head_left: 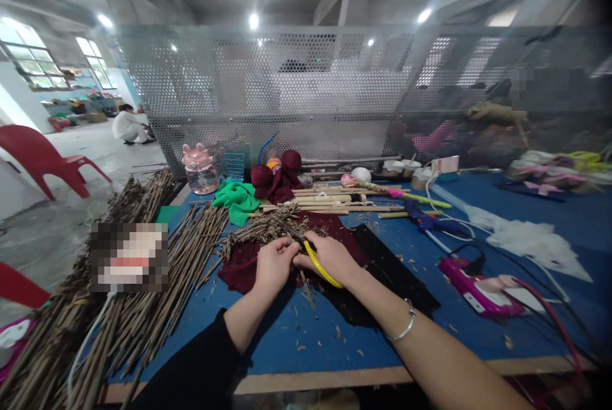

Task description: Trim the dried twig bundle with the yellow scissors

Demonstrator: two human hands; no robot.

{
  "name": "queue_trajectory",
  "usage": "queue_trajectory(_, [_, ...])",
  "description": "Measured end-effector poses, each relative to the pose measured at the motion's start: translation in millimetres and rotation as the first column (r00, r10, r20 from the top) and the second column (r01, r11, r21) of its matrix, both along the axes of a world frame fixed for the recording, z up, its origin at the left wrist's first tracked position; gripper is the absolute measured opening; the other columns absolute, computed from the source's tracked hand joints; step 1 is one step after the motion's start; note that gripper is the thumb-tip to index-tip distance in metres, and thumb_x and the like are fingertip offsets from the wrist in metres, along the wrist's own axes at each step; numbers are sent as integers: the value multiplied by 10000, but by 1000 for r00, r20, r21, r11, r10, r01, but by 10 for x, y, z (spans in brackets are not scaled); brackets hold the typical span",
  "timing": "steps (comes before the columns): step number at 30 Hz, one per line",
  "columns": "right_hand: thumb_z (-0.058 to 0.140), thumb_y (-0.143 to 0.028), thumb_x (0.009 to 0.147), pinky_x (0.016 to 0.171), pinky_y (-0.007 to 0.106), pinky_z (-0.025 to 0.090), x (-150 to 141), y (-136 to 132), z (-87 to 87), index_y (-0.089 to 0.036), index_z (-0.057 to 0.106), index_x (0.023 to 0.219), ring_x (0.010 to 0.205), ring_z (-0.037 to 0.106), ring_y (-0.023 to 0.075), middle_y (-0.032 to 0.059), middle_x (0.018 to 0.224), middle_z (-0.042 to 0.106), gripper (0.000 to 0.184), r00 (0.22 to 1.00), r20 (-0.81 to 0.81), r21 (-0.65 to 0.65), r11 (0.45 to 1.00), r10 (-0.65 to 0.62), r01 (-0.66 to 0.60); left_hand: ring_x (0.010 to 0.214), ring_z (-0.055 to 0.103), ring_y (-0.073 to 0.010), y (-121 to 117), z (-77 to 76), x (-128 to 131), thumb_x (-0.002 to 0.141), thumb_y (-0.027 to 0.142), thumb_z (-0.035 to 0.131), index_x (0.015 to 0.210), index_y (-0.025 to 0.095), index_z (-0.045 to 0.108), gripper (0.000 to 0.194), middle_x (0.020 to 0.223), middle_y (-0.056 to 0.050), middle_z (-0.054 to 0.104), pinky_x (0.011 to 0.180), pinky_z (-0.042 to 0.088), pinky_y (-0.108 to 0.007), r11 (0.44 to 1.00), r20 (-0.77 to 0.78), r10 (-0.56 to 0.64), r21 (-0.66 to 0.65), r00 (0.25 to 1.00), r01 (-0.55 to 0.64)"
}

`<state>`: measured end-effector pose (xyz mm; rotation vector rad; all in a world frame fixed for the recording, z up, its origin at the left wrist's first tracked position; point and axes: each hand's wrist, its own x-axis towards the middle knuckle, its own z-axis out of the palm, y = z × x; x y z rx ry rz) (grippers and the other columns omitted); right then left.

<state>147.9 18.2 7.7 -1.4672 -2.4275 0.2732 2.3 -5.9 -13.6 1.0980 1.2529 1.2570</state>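
My right hand (332, 260) is closed on a pair of scissors with yellow handles (321, 266); the dark blades point up and left over the dried plants. Close beside it, my left hand (275, 264) has its fingertips pinched together, and whatever lies between them is too small to make out. A heap of dried brown plant heads (262, 225) lies just beyond the hands on a dark red cloth (239, 266). Thin dried stems (307, 289) show on the near side, below where the fingers meet. To the right, a black cloth (396, 270) spreads under my right wrist.
Long dried stalks (167, 295) cover the table's left side. A green cloth (239, 199), dark red yarn balls (291, 161) and a pink-lidded bottle (199, 171) stand behind. At right are a blue glue gun (433, 219) and a magenta power strip (478, 289) with cords.
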Motion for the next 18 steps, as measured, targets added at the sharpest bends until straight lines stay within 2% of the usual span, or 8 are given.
queue_trajectory(4, [577, -585, 695, 681, 271, 386, 6, -10, 12, -198, 465, 1078, 872, 579, 213, 85, 942, 601, 556, 996, -67, 14, 999, 52, -51, 526, 503, -88, -5, 25, 0, 700, 379, 596, 736, 126, 612, 256, 626, -19, 599, 474, 373, -175, 999, 65, -36, 43, 997, 34])
queue_trajectory(11, [634, -581, 636, 826, 360, 381, 22, 70, -62, -151, 452, 1121, 975, 516, 241, 126, 1037, 560, 674, 978, -152, 69, 988, 146, -137, 516, 507, -97, 1, 41, 16, 715, 398, 578, 673, 124, 586, 277, 623, -27, 611, 492, 386, -191, 995, 73, -83, 65, 994, 78])
queue_trajectory(14, [649, -570, 626, 813, 355, 386, 12, 59, -59, -152, 459, 1119, 956, 521, 241, 122, 1019, 566, 674, 979, -161, 72, 991, 127, -117, 510, 501, -94, -6, 54, 18, 720, 398, 575, 664, 124, 587, 280, 615, -25, 605, 490, 387, -190, 993, 65, -98, 80, 993, 92])
queue_trajectory(18, [615, -566, 669, 699, 280, 401, -7, 13, -19, -184, 492, 1031, 824, 561, 198, 70, 881, 596, 541, 978, -184, 11, 995, 100, -100, 433, 418, -63, -10, 35, 17, 733, 407, 560, 687, 126, 584, 286, 592, -2, 571, 410, 323, -178, 992, 41, -98, 78, 994, 95])
